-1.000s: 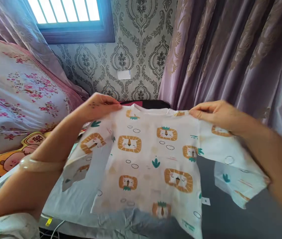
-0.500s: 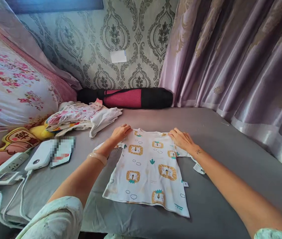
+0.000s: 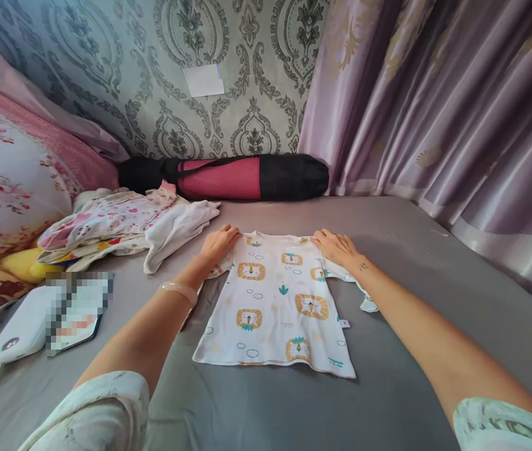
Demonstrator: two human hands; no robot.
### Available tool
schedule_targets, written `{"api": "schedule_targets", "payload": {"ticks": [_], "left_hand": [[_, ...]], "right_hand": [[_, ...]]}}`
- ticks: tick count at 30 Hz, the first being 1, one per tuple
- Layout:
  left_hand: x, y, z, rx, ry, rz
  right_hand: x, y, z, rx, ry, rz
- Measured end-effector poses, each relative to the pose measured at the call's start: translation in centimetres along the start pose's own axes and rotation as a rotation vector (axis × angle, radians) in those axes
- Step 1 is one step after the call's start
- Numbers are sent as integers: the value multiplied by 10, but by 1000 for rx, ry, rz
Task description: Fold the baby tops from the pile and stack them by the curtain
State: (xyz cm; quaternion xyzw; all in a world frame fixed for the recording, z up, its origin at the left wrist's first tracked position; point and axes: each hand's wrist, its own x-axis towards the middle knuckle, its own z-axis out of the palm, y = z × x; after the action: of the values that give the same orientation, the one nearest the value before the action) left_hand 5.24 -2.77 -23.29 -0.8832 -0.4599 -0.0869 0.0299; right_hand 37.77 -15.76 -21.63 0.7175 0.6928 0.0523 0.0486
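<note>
A small white T-shirt (image 3: 270, 313) with orange lion faces, green leaves and cloud outlines lies spread flat, its neckline away from me and its hem toward me. My left hand (image 3: 220, 245) grips its left shoulder, fingers closed on the cloth. At the opposite shoulder, my right hand (image 3: 338, 248) pinches the fabric beside the neckline. Both short sleeves stick out partly from under my hands and forearms. A small white label (image 3: 344, 324) shows at the right side seam. The fingertips' undersides are hidden.
A grey sheet (image 3: 416, 263) covers the surface. Left lie a heap of clothes (image 3: 115, 219), a white power bank (image 3: 24, 322), a blurred-out phone (image 3: 80, 316) and a yellow plush (image 3: 24, 263). A black and pink rolled bag (image 3: 219, 178) rests against the wall, with curtains (image 3: 388, 113) at right.
The view has shifted, so the items at left sit further left and the wall sits higher. Both hands stay at the shirt's shoulders, and the shirt still lies flat.
</note>
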Motion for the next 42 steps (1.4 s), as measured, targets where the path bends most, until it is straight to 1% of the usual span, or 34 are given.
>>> {"api": "schedule_targets", "payload": {"ticks": [2,5,7,10,13,16,21,25,28,31,33,35,37,39,40,42], "left_hand": [[8,2,1,-13,-14,-30],[17,6,1,-50,-91,-54],[21,10,1,-81,-130,-61],[26,19,0,-87,-120,-80],[31,33,1,-88,-120,-85],[36,44,7,-126,-120,-98],[39,47,24,-172,-54,-122],[36,47,35,-161,-15,-198],[34,52,36,-159,-5,-241],[35,55,31,-186,-36,-265],[36,49,24,-222,-52,-273],[33,34,14,-205,-1,-313],[24,11,-1,-106,117,-398],[10,-18,-15,26,224,-491],[3,-33,-22,80,249,-528],[-12,-62,-33,130,217,-617]], "right_hand": [[8,2,2,19,-15,13],[15,2,4,64,-48,51],[20,-2,4,96,-43,70],[31,-14,1,169,-12,33],[42,-29,0,286,-37,-19],[49,-41,5,336,-38,4],[50,-50,20,370,31,134],[47,-61,31,335,147,246],[45,-66,37,292,220,256],[45,-66,40,270,212,260],[47,-65,41,257,214,266],[49,-64,41,249,227,268],[50,-64,42,245,236,269],[50,-64,42,237,242,263],[50,-64,42,231,247,258],[50,-64,42,219,258,254]]}}
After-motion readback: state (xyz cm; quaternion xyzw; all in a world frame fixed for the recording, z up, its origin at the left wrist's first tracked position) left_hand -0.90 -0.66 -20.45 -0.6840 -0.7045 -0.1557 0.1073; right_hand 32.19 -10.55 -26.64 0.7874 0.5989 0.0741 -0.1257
